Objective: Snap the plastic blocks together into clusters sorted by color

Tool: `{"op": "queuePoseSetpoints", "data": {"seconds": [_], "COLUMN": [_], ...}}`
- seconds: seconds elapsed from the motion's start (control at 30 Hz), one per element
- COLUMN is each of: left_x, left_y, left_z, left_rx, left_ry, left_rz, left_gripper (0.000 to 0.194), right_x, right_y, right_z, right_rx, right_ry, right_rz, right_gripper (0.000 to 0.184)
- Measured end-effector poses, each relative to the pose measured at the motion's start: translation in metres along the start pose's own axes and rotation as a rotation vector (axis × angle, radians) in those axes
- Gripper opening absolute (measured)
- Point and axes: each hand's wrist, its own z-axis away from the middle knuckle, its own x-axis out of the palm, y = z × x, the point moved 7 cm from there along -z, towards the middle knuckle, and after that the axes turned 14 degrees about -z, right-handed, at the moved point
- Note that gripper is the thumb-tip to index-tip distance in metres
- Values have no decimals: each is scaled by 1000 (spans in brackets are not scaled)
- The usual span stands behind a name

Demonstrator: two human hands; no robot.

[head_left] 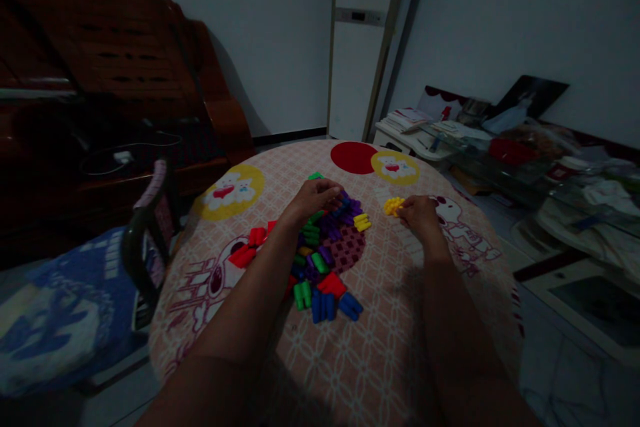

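A round tabletop [380, 347] filled the middle of my view, covered by a pale pink cloth with a white looping lattice, cartoon figures, and red and yellow discs. Behind it on the left stood a carved, glossy dark-wood settee [125, 47]; beyond the far edge rose a tall, smooth white cabinet [357, 73].

Left of the tabletop's centre spread a loose heap of small coloured plastic pieces [320, 261], in red, green, blue and purple. Many looked like short ribbed tubes joined side by side, with a dull sheen.

My left hand [316, 200] was over the far part of the heap, its fingers curled near purple and blue pieces; I cannot tell whether they held one. My right hand [421, 215], well apart to the right, pinched a knobbly yellow plastic cluster [393, 206] at its near side, and whether the cluster touched the cloth was unclear.

As I judged it, I was partway through handling the pieces, one hand at the heap, the other minding the cluster. Drawing a piece from that crowd seemed to call for a narrow fingertip grip, and the cluster for a steady hold.

Between my hands, beside the purple pieces, lay a small ribbed yellow plastic piece [362, 222].
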Motion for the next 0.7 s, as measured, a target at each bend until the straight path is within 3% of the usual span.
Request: {"op": "queuePoseSetpoints", "data": {"seconds": [0.23, 0.6, 0.7], "left_x": [-12, -50, -65], "left_y": [-1, -29, -36], "left_z": [1, -7, -7], "left_rx": [-34, -73, -77], "left_ry": [39, 243, 350], "left_rz": [34, -47, -211], "left_gripper": [34, 23, 22], "right_x": [5, 4, 2], "right_y": [-6, -12, -10], "right_z": [1, 2, 0], "right_rx": [-86, -141, -153], "right_ry": [28, 54, 76], "right_rz": [146, 197, 181], "right_gripper": [13, 11, 10]}}
